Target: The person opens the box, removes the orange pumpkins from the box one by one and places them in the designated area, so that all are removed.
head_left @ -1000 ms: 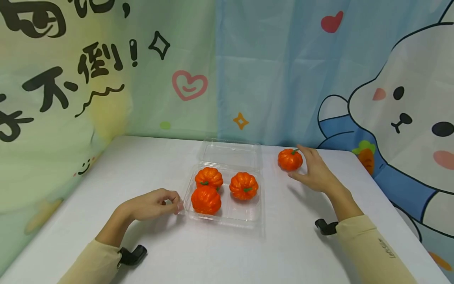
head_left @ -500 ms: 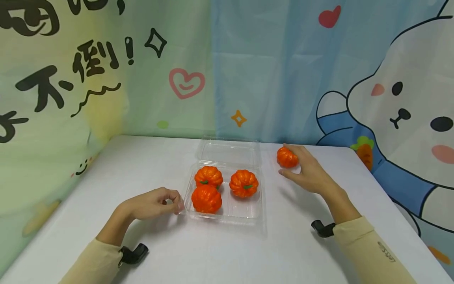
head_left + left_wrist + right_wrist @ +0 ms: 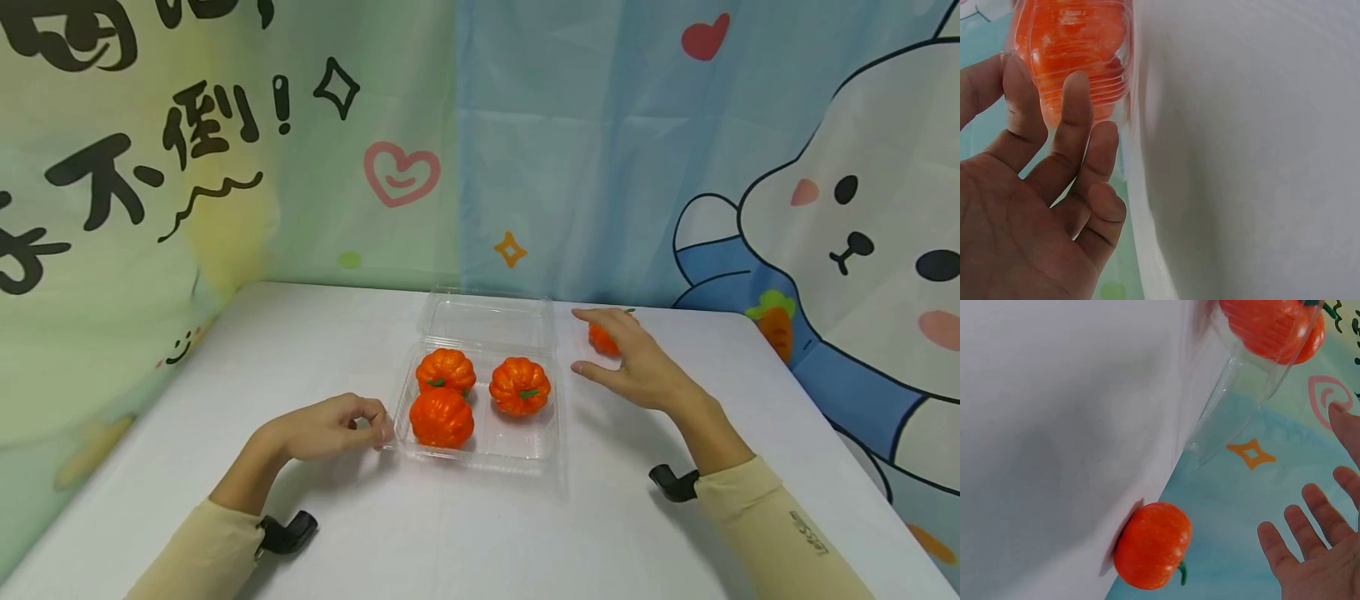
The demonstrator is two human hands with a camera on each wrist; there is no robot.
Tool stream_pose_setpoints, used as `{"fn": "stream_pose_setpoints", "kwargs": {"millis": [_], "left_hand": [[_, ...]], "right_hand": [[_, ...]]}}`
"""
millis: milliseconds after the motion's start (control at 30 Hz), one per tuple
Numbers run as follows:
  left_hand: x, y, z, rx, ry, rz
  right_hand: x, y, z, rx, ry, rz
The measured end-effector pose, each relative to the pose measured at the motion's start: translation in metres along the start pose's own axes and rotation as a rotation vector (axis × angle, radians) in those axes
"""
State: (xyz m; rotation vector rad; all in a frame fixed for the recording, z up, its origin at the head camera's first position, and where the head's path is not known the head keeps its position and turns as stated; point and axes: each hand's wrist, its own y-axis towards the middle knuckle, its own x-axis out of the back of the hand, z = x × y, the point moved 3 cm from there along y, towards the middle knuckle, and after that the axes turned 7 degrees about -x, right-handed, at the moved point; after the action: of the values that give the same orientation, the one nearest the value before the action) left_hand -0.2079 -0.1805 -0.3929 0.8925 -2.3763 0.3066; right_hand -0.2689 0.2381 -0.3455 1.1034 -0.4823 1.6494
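Note:
A clear plastic container (image 3: 517,458) lies open on the white table, its lid (image 3: 487,321) folded back. Three orange pumpkins sit in it: one at the back left (image 3: 446,372), one at the back right (image 3: 519,386), one at the front left (image 3: 442,418). My left hand (image 3: 330,427) pinches the container's left rim with thumb and forefinger; through the wall (image 3: 1125,69) the front pumpkin (image 3: 1072,44) shows. A loose pumpkin (image 3: 602,338) stands on the table right of the lid. My right hand (image 3: 626,362) hovers beside it with fingers spread (image 3: 1316,556), apart from the pumpkin (image 3: 1152,545).
A cartoon-printed curtain (image 3: 600,150) hangs along the table's back and left sides. The table's right edge (image 3: 840,433) runs close past my right forearm. Bare white tabletop (image 3: 450,533) lies in front of the container.
My right hand has slid left from the loose pumpkin's right side to cover most of it, fingers still spread. The left hand has stayed at the container's rim.

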Motion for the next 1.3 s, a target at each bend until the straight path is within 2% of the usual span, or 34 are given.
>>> {"fn": "stream_pose_setpoints", "kwargs": {"millis": [200, 433, 533, 900, 1300], "left_hand": [[-0.001, 0.001, -0.001, 0.004, -0.011, 0.003], [-0.001, 0.003, -0.004, 0.018, 0.004, 0.006], [-0.001, 0.001, -0.004, 0.022, 0.009, 0.008], [-0.001, 0.001, -0.003, 0.0, 0.009, 0.002], [-0.001, 0.001, -0.005, 0.009, 0.005, 0.0]], "right_hand": [[-0.002, 0.001, 0.008, 0.06, 0.019, 0.001], [-0.009, -0.002, 0.011, 0.063, 0.089, 0.019], [-0.015, -0.002, 0.012, 0.078, 0.086, 0.029], [-0.026, -0.004, 0.021, 0.17, 0.119, 0.046], [-0.036, -0.008, 0.026, 0.172, 0.133, 0.081]]}}
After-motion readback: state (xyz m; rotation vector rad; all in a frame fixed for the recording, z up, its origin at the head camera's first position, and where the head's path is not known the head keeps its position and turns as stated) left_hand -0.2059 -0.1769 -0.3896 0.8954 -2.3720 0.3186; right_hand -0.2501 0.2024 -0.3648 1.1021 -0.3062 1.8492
